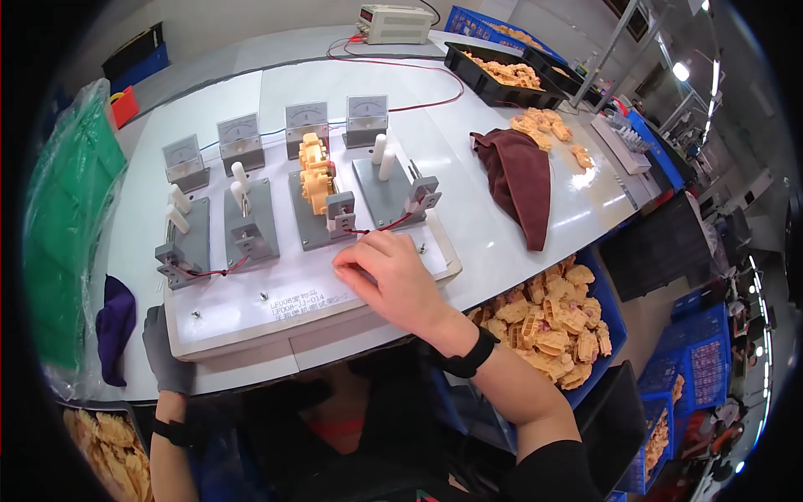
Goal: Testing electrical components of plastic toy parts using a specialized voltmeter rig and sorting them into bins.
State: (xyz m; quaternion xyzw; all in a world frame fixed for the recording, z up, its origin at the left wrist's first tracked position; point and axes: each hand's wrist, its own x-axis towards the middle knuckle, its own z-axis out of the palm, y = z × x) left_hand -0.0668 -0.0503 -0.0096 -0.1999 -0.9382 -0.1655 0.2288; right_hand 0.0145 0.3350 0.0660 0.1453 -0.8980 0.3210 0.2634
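My right hand (389, 272), bare, rests over the front of a white test board (234, 293). Its fingers are curled in toward the thumb and nothing shows between them. Just beyond it, a thin red wire links two metal clamp blocks. A yellow-orange plastic gear-housing part (316, 180) sits upright on the third grey plate (311, 230) from the left, against a clamp block (340, 211). My left hand (167, 350), in a grey glove, lies at the board's left front corner with fingers stretched forward, partly hidden by the edge.
Several analog meters (241, 138) stand behind the plates. A maroon cloth (517, 184) and loose yellow parts (544, 125) lie at right. A blue crate (615, 322) of yellow parts stands below the table's right edge. Further back are a black tray (468, 71) and a power supply (396, 25).
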